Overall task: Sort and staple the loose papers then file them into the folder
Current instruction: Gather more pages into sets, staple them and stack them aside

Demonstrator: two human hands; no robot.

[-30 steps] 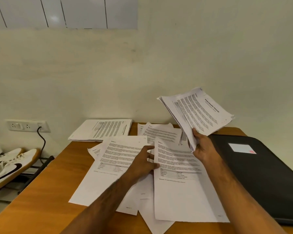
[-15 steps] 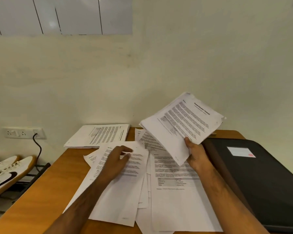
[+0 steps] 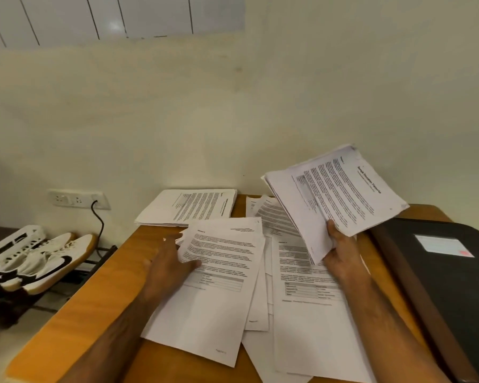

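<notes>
Loose printed sheets [image 3: 307, 322] lie scattered across the middle of the wooden table [image 3: 94, 305]. My left hand [image 3: 169, 266] pinches the left edge of the top sheet [image 3: 219, 272], thumb on its printed face, fingers under it. My right hand [image 3: 340, 252] holds a stack of papers [image 3: 335, 194] tilted above the table, thumb on top. A neat pile of papers [image 3: 188, 207] sits at the table's far left corner. A black folder [image 3: 448, 286] with a white label lies shut on the right.
A cream wall stands right behind the table. A wall socket [image 3: 75, 199] with a black cable is at the left. White sports shoes [image 3: 42, 261] sit on a low rack left of the table, below its edge.
My left hand slid left from the middle sheets and took hold of the top left sheet by its edge. The stack in my right hand dipped, then rose and tilted right.
</notes>
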